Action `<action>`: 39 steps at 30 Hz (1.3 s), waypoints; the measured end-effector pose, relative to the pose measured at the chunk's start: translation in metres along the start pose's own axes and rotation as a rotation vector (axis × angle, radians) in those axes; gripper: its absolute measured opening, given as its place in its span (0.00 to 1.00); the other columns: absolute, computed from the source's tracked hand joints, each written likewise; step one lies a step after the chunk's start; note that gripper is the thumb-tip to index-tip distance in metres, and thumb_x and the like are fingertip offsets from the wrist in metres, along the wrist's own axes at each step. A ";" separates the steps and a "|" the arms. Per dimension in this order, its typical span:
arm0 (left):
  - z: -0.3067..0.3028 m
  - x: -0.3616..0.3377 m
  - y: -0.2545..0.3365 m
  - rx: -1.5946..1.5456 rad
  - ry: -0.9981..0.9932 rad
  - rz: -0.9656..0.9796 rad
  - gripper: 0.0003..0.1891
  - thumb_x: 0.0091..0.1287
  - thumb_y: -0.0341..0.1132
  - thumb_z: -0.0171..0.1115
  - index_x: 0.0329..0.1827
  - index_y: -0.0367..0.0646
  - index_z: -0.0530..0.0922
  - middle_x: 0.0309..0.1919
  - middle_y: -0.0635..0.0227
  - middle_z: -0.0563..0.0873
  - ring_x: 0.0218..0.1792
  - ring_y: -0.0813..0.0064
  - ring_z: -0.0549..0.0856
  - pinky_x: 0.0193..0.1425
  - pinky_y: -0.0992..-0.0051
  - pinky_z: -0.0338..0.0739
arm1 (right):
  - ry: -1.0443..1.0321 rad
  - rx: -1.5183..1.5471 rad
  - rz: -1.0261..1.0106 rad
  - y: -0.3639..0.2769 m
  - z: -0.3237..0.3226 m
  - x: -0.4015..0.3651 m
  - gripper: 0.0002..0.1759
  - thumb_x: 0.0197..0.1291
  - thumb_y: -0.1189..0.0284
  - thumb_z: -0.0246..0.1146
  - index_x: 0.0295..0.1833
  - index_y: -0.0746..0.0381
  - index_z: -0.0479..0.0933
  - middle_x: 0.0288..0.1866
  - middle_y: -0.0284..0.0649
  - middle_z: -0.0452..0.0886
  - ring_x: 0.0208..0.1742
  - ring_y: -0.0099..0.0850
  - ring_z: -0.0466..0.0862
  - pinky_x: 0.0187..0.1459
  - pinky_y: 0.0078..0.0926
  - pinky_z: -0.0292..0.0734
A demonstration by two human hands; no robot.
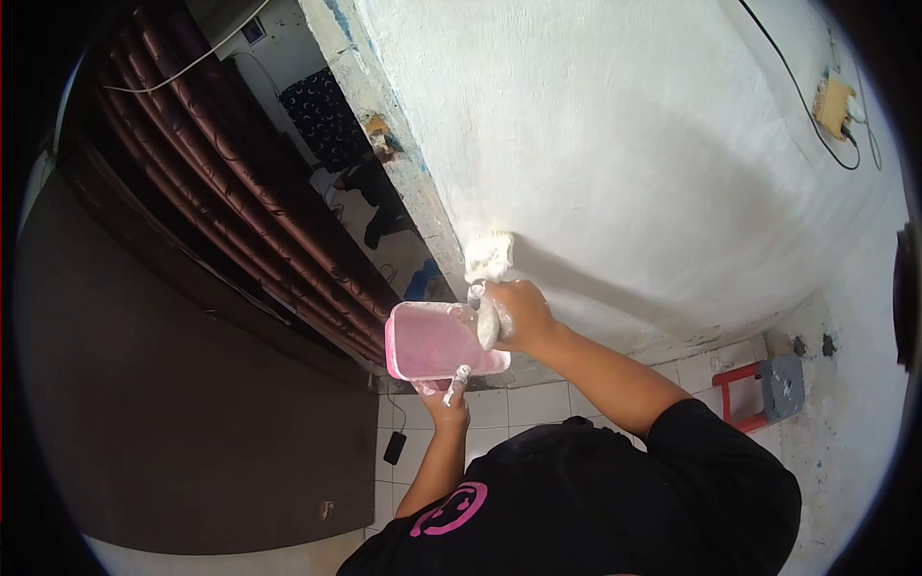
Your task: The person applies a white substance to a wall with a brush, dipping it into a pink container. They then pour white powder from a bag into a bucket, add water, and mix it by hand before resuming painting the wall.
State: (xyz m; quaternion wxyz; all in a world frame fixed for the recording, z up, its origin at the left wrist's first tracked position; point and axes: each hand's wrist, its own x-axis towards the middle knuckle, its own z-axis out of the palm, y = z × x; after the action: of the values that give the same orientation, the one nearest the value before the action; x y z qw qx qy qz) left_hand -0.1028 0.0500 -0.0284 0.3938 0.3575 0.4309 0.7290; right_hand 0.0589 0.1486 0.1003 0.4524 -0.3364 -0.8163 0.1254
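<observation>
My right hand (516,312) is closed around the handle of a paintbrush (489,257), whose bristles are thick with white paint. The brush tip is right at the white wall (615,154), near its left edge. Below and to the left, my left hand (448,398) grips a pink plastic tub (437,343) from underneath, its thumb over the near rim. White paint smears the tub's rim and the fingers of both hands. The brush handle overlaps the tub's right end in this view.
A dark brown door panel (221,403) and a brown curtain (230,192) stand on the left, beside a doorway. A red and grey step stool (773,392) is on the tiled floor at right. A yellowish socket box (834,104) with cables hangs on the wall. A black adapter (395,447) lies on the floor.
</observation>
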 end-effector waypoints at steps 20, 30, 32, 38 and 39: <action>0.020 -0.003 0.005 -0.115 0.029 0.009 0.44 0.53 0.21 0.67 0.71 0.45 0.50 0.63 0.61 0.64 0.64 0.66 0.67 0.69 0.65 0.61 | -0.106 -0.613 -0.359 -0.077 -0.181 0.144 0.15 0.53 0.70 0.61 0.48 0.53 0.80 0.39 0.46 0.82 0.40 0.42 0.83 0.37 0.44 0.77; 0.027 -0.001 0.004 -0.140 0.027 0.006 0.44 0.53 0.19 0.64 0.71 0.45 0.49 0.62 0.62 0.65 0.63 0.66 0.68 0.68 0.67 0.64 | -0.352 -0.828 -0.786 -0.004 -0.078 0.069 0.18 0.63 0.67 0.52 0.55 0.63 0.74 0.62 0.65 0.69 0.59 0.57 0.76 0.53 0.50 0.78; 0.030 -0.005 0.008 -0.172 0.039 -0.015 0.44 0.53 0.19 0.65 0.71 0.46 0.50 0.62 0.63 0.65 0.62 0.66 0.69 0.67 0.67 0.65 | -0.397 -0.678 -0.807 0.000 -0.077 0.067 0.16 0.60 0.69 0.54 0.52 0.63 0.75 0.52 0.59 0.78 0.50 0.53 0.82 0.46 0.45 0.81; 0.052 -0.005 0.029 -0.229 0.010 -0.030 0.40 0.56 0.21 0.64 0.68 0.52 0.52 0.60 0.64 0.68 0.57 0.69 0.75 0.54 0.68 0.77 | -0.207 -0.483 -0.682 -0.062 -0.166 0.161 0.14 0.49 0.75 0.60 0.45 0.58 0.77 0.32 0.45 0.81 0.31 0.45 0.83 0.33 0.44 0.78; 0.052 -0.002 0.028 -0.216 -0.010 -0.003 0.39 0.56 0.23 0.63 0.68 0.54 0.51 0.60 0.65 0.67 0.57 0.67 0.75 0.51 0.66 0.80 | -0.153 -0.518 -0.705 -0.073 -0.177 0.174 0.14 0.49 0.75 0.61 0.45 0.58 0.77 0.34 0.46 0.82 0.32 0.44 0.84 0.34 0.43 0.79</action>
State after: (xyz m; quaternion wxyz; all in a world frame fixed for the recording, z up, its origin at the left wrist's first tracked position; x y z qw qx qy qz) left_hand -0.0643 0.0569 0.0163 0.4332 0.3163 0.3484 0.7687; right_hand 0.1095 0.1925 0.3501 0.3065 -0.1296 -0.9168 -0.2208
